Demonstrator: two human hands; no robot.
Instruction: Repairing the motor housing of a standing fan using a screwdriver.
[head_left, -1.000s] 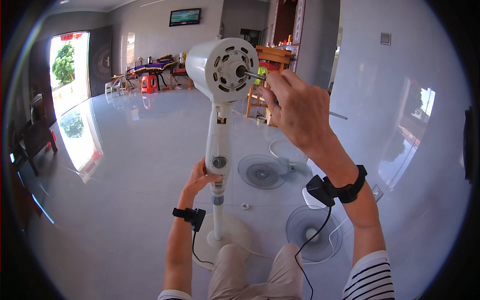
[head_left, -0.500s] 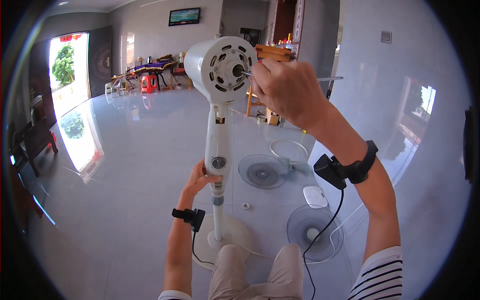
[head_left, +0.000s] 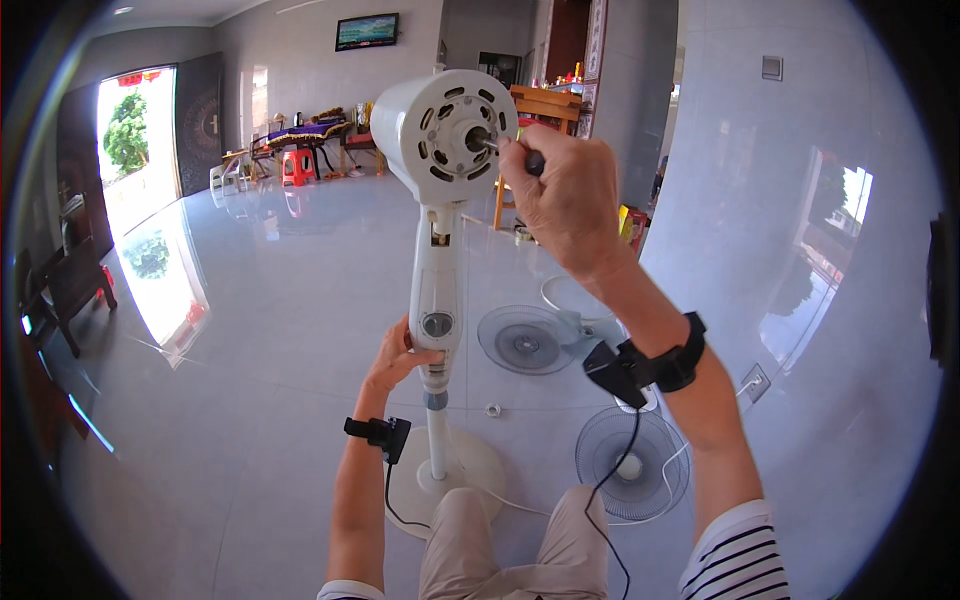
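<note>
My right hand (head_left: 560,200) is closed on a tool with a dark end (head_left: 533,162), held at the front of the white fan motor housing (head_left: 410,135). Its metal shaft meets the central hole, which is ringed by slots. My left hand (head_left: 398,355) grips the fan's upright control section (head_left: 437,275), around the height of its knob and switches. The pole (head_left: 436,450) rises from a round white base (head_left: 395,480). Both wrists wear black strapped devices with cables.
On the floor lie two round fan guards (head_left: 500,330) (head_left: 600,460), a pale blade (head_left: 568,325), a white ring (head_left: 493,410) and cords. A glossy wall (head_left: 760,220) with a socket (head_left: 757,382) stands at right. Furniture (head_left: 325,130), a red stool (head_left: 297,166) and an open doorway (head_left: 130,120) are farther back.
My right hand has turned at the housing: its forearm swung outward to the right, then back left, and the long rod seen sticking out rightward earlier is now hidden. My left hand stays put.
</note>
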